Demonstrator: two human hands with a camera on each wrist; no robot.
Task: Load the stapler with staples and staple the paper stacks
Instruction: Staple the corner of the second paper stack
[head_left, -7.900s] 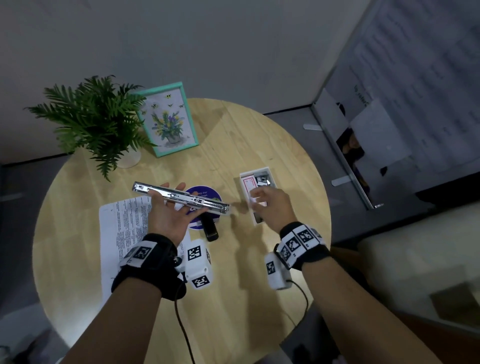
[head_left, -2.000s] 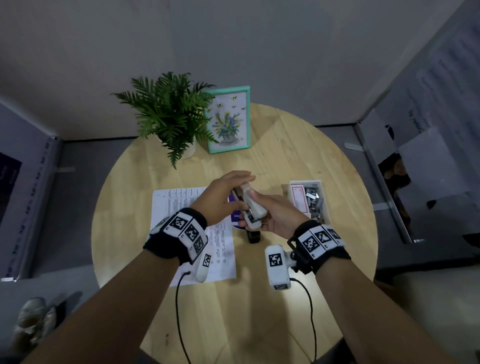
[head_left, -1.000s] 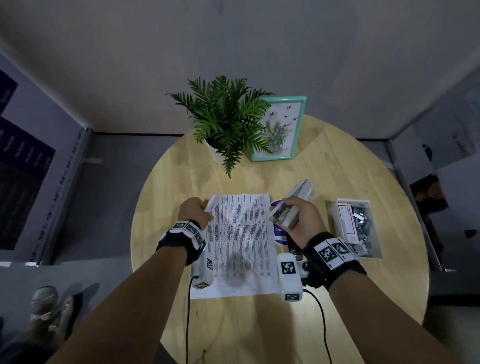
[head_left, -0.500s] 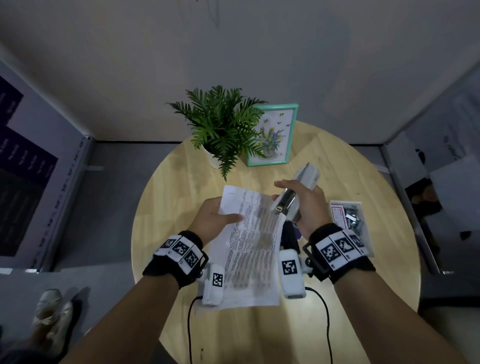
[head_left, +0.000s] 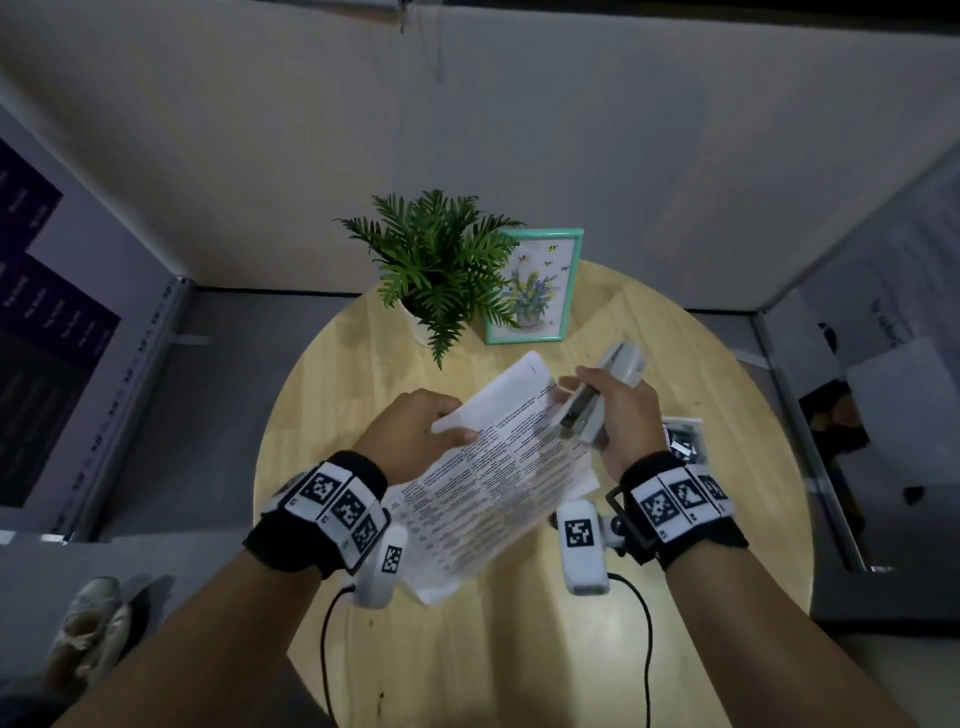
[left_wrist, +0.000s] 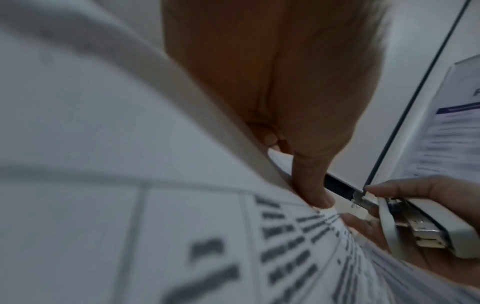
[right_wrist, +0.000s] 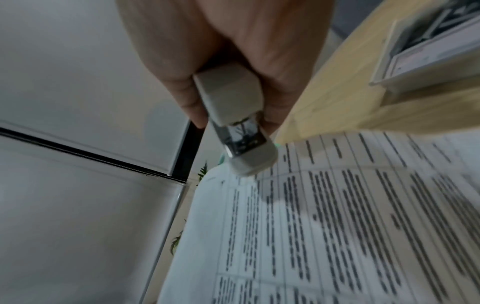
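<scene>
At the left of the head view we see our left hand (head_left: 413, 434) pinching the printed paper stack (head_left: 496, 467) near its upper left edge, thumb on the printed face and the other fingers hidden behind the sheets; the stack is lifted off the round wooden table (head_left: 675, 597) and tilted. The text runs in columns, but it is too blurred in every view for us to read a word. Further right, our right hand (head_left: 621, 418) curls around the beige stapler (head_left: 597, 397), whose metal nose sits right at the stack's upper right corner; we cannot tell whether the paper is already between its halves. Behind stand a potted fern (head_left: 436, 267) and a teal picture frame (head_left: 535, 288) showing flowers. At the far right, the staple box (head_left: 683, 439) is mostly hidden by our wrist, its label illegible.
</scene>
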